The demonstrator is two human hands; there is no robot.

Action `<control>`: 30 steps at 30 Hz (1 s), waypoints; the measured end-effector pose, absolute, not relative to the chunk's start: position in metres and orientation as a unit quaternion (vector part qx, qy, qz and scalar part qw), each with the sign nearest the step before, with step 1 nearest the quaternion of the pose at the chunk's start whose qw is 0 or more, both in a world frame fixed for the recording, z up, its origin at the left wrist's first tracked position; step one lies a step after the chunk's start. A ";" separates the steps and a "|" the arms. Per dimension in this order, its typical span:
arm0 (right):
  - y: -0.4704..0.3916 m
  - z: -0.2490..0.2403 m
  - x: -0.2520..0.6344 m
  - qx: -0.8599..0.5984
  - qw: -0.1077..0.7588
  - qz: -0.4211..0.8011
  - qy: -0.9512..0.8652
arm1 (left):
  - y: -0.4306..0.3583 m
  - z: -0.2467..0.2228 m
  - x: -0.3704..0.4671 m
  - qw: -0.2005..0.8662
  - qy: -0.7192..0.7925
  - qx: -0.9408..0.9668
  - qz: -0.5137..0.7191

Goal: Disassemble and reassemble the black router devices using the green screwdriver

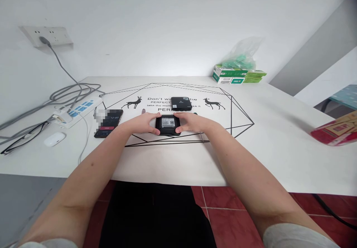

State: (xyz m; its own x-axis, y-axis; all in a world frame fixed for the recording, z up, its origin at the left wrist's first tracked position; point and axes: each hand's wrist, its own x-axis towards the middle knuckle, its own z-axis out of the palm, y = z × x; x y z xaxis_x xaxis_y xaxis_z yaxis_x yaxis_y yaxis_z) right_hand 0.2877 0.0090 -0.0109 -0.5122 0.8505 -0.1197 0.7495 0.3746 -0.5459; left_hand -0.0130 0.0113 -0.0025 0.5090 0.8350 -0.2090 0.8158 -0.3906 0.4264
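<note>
A flat black box-shaped device [168, 129] with a white printed label and a square code lies in front of me on the white mat. My left hand [146, 123] grips its left edge between thumb and fingers. On the opposite edge, my right hand [186, 122] holds it the same way. Just behind sits a black rectangular case [180, 104] with a small logo and a pale sticker. A dark tip [143, 111] shows beyond my left hand, its kind unclear. Under my right wrist a thin metal piece [202, 137] is partly hidden.
Left: a phone [108, 123], a power strip [82, 108] with coiled grey cables, a white earbud-style case [54, 139] and glasses [23, 138]. Back right: green-and-white boxes [230, 75] under a clear plastic bag [241, 54]. Far right: a red-and-tan package [336, 130].
</note>
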 end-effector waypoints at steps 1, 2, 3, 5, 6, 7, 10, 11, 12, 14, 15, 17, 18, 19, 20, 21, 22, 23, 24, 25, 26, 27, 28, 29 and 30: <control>0.010 -0.012 0.288 -0.486 0.088 0.277 -0.824 | 0.012 -0.003 -0.013 0.243 0.491 0.836 0.021; 0.011 -0.012 0.288 -0.487 0.085 0.276 -0.824 | 0.013 -0.004 -0.014 0.241 0.491 0.837 0.020; 0.012 -0.013 0.287 -0.489 0.083 0.275 -0.824 | 0.013 -0.005 -0.014 0.238 0.494 0.836 0.015; 0.013 -0.013 0.287 -0.493 0.079 0.268 -0.824 | 0.014 -0.005 -0.014 0.231 0.505 0.832 -0.002; 0.013 -0.014 0.287 -0.495 0.078 0.262 -0.825 | 0.014 -0.005 -0.014 0.230 0.509 0.829 -0.009; 0.014 -0.014 0.287 -0.496 0.075 0.252 -0.827 | 0.014 -0.004 -0.013 0.229 0.512 0.828 -0.012; 0.015 -0.015 0.286 -0.503 0.063 0.214 -0.835 | 0.014 -0.002 -0.012 0.232 0.511 0.828 -0.006; 0.015 -0.016 0.285 -0.506 0.059 0.205 -0.836 | 0.014 -0.001 -0.011 0.235 0.509 0.828 -0.006; 0.015 -0.016 0.285 -0.508 0.055 0.199 -0.836 | 0.014 0.000 -0.010 0.237 0.507 0.829 -0.010; 0.015 -0.016 0.284 -0.509 0.051 0.197 -0.837 | 0.014 0.003 -0.008 0.238 0.505 0.829 -0.023; 0.015 -0.015 0.284 -0.507 0.049 0.198 -0.837 | 0.014 0.004 -0.007 0.236 0.505 0.830 -0.028; 0.015 -0.013 0.283 -0.502 0.046 0.201 -0.840 | 0.014 0.006 -0.006 0.234 0.505 0.830 -0.032; 0.015 -0.011 0.282 -0.499 0.045 0.204 -0.841 | 0.014 0.006 -0.006 0.235 0.504 0.830 -0.033; 0.015 -0.010 0.282 -0.499 0.045 0.208 -0.840 | 0.014 0.006 -0.006 0.237 0.504 0.830 -0.032; 0.015 -0.009 0.281 -0.500 0.045 0.214 -0.838 | 0.014 0.005 -0.006 0.240 0.503 0.830 -0.031; 0.015 -0.009 0.281 -0.502 0.047 0.220 -0.835 | 0.014 0.004 -0.007 0.244 0.502 0.830 -0.029; 0.015 -0.009 0.281 -0.504 0.051 0.227 -0.832 | 0.014 0.003 -0.008 0.246 0.499 0.830 -0.025; 0.015 -0.009 0.282 -0.505 0.057 0.232 -0.829 | 0.014 0.001 -0.009 0.248 0.498 0.831 -0.020; 0.014 -0.010 0.282 -0.504 0.063 0.236 -0.829 | 0.015 -0.001 -0.011 0.247 0.499 0.831 -0.014; 0.014 -0.011 0.283 -0.502 0.070 0.238 -0.829 | 0.016 -0.003 -0.013 0.245 0.502 0.830 -0.008; 0.013 -0.012 0.283 -0.500 0.076 0.240 -0.829 | 0.018 -0.005 -0.015 0.241 0.505 0.829 0.002; 0.013 -0.013 0.284 -0.499 0.079 0.241 -0.829 | 0.020 -0.008 -0.017 0.235 0.509 0.828 0.018; 0.012 -0.014 0.284 -0.499 0.082 0.241 -0.828 | 0.023 -0.010 -0.019 0.227 0.509 0.829 0.040; 0.012 -0.014 0.285 -0.499 0.083 0.241 -0.828 | 0.028 -0.012 -0.020 0.214 0.508 0.832 0.071; 0.011 -0.014 0.285 -0.499 0.085 0.242 -0.828 | 0.032 -0.015 -0.022 0.195 0.499 0.838 0.110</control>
